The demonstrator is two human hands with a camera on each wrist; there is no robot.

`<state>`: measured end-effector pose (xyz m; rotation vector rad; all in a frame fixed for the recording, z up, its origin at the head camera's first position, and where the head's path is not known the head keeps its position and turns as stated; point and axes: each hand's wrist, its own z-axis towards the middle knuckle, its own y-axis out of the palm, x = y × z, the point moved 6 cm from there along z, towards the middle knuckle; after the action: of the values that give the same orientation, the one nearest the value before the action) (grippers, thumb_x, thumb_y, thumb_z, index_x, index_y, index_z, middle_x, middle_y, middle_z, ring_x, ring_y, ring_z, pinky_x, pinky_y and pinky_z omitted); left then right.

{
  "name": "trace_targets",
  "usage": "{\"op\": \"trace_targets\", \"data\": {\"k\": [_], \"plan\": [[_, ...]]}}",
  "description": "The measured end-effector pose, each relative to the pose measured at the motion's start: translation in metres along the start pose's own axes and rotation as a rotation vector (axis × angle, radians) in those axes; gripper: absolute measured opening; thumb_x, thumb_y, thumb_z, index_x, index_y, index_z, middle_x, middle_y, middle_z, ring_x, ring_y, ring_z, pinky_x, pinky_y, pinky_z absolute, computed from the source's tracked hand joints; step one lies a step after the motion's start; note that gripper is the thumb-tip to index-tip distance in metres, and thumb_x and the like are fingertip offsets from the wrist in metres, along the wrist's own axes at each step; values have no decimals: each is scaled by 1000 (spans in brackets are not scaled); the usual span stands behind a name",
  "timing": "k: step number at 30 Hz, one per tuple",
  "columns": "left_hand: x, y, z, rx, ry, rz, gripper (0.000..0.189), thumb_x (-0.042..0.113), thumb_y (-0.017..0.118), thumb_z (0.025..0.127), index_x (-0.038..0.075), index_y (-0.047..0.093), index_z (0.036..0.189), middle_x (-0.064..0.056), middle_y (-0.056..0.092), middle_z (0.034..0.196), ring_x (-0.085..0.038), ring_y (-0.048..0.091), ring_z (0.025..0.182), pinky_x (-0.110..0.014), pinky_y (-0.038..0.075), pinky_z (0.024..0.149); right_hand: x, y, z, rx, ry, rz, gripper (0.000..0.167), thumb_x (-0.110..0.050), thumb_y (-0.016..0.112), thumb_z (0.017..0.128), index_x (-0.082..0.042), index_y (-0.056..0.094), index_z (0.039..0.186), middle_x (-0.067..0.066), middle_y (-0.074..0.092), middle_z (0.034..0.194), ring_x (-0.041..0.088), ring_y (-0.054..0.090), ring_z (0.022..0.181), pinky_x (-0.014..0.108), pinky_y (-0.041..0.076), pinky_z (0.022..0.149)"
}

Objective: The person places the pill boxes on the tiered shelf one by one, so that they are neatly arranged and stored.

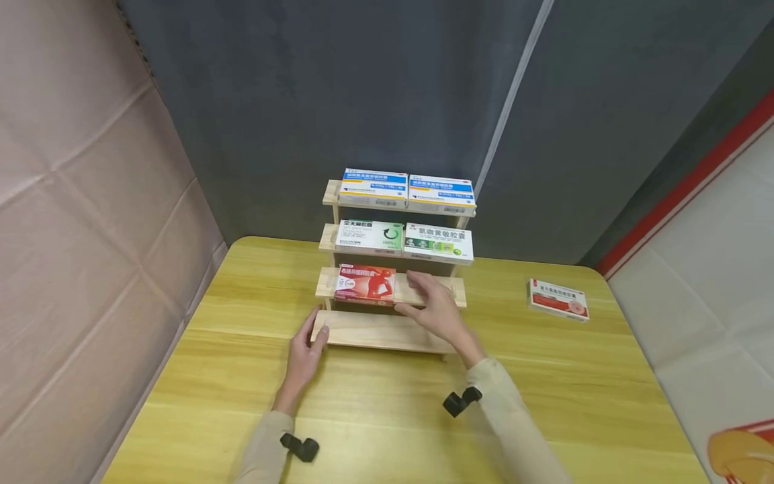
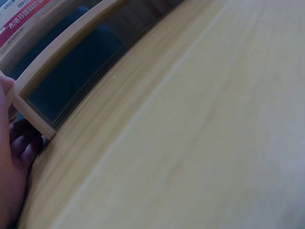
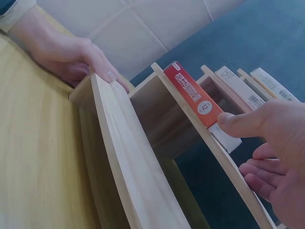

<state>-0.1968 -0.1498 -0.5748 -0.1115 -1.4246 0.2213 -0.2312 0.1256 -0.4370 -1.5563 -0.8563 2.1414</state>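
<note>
A stepped wooden display rack (image 1: 381, 331) stands on the table. My left hand (image 1: 304, 356) grips the left end of its lowest step, thumb on top and fingers around the side. On the step above lies a red medicine box (image 1: 365, 282), at the left. My right hand (image 1: 437, 310) is at that box's right end, fingers spread over the bare right part of the step. In the right wrist view, the thumb (image 3: 232, 123) appears to touch the end of the red box, while the other fingers are loosely bent below, away from it.
Higher up stand a green-and-white box (image 1: 369, 235), a white box with a green band (image 1: 438, 243) and two blue-and-white boxes (image 1: 373, 188) side by side. Another red-and-white box (image 1: 557, 300) lies on the table (image 1: 387, 410) at the right. A dark wall panel (image 1: 338, 87) rises behind.
</note>
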Motion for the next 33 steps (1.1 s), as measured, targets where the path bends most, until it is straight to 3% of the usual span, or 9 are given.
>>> {"op": "trace_targets", "data": {"k": [2, 6, 7, 11, 13, 17, 27, 29, 33], "plan": [[0, 0, 0, 1, 4, -1, 55, 18, 55, 105, 8, 38, 156, -17, 37, 162, -40, 49, 139, -9, 46, 102, 2, -3, -3, 6, -5, 1, 73, -22, 86, 82, 3, 53, 142, 20, 61, 140, 33, 63, 126, 44, 52, 110], [2, 0, 1, 0, 9, 16, 55, 16, 55, 105, 5, 38, 156, -19, 37, 161, -37, 38, 148, -9, 36, 108, 7, -9, -8, 16, 8, -3, 71, -20, 86, 82, 3, 55, 141, 20, 61, 141, 33, 63, 125, 45, 52, 109], [2, 0, 1, -1, 7, 20, 55, 16, 55, 105, 5, 37, 156, -19, 36, 161, -38, 43, 144, -7, 40, 106, 9, -10, -9, 16, 14, -3, 70, -19, 86, 82, 3, 54, 141, 19, 61, 141, 33, 63, 125, 45, 53, 108], [10, 0, 0, 8, 2, 16, 54, 12, 55, 105, 1, 37, 155, -23, 37, 160, -29, 67, 109, -8, 54, 85, 14, -14, -13, 23, 22, 32, 69, -17, 85, 83, 4, 54, 141, 21, 60, 140, 34, 63, 125, 44, 54, 107], [20, 0, -2, 10, 9, -4, 54, 10, 55, 104, -2, 38, 153, -27, 38, 157, -20, 66, 83, -16, 59, 70, 16, -17, -15, 27, 14, 44, 69, -16, 85, 83, 6, 54, 140, 22, 60, 140, 35, 63, 125, 45, 54, 106], [38, -1, -6, 3, 27, -10, 53, 9, 54, 104, -6, 37, 152, -34, 40, 153, -13, 59, 61, -22, 58, 60, 18, -22, -19, 44, -5, 60, 69, -13, 85, 82, 8, 54, 139, 25, 59, 139, 38, 62, 125, 45, 54, 106], [38, -3, -6, -34, -19, -15, 54, 11, 55, 104, -3, 37, 154, -30, 41, 155, -23, 63, 65, -29, 60, 60, 33, -43, -31, 65, 39, 68, 68, -10, 84, 82, 10, 52, 140, 28, 59, 138, 43, 61, 124, 52, 53, 106], [31, -3, -5, -35, -29, -13, 54, 12, 55, 105, -1, 37, 154, -28, 40, 157, -23, 64, 67, -28, 61, 63, 37, -48, -33, 68, 64, 50, 69, -12, 83, 83, 9, 52, 141, 28, 59, 137, 43, 61, 123, 54, 53, 106], [11, -2, -2, -7, -10, -3, 54, 16, 56, 105, 5, 39, 155, -23, 39, 159, -10, 64, 82, -19, 60, 72, 44, -59, -38, 74, 84, 24, 70, -11, 83, 84, 8, 50, 142, 29, 58, 139, 46, 59, 124, 57, 50, 108]]}}
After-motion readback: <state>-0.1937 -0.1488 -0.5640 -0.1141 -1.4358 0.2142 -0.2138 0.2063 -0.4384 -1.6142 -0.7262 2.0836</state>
